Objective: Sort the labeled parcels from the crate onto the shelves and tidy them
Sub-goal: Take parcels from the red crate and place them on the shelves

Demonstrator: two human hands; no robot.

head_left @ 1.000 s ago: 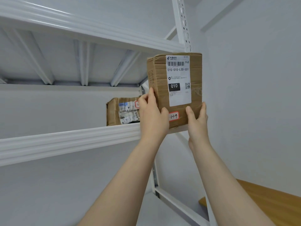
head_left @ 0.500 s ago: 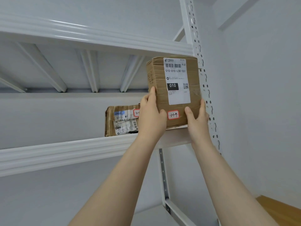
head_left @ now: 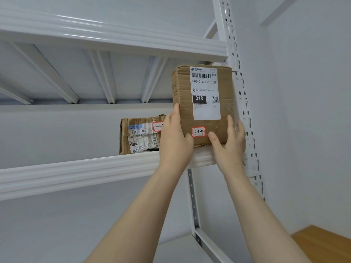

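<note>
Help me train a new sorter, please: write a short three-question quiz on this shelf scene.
1. True or false: the tall parcel is at the right end of the shelf, beside the perforated post.
2. Which number sits in the black block on its white label? A 010; B 501; C 551.
3. Fill in: the smaller parcel lies to the ____ of the tall parcel.
Key: 1 true; 2 A; 3 left.
</note>
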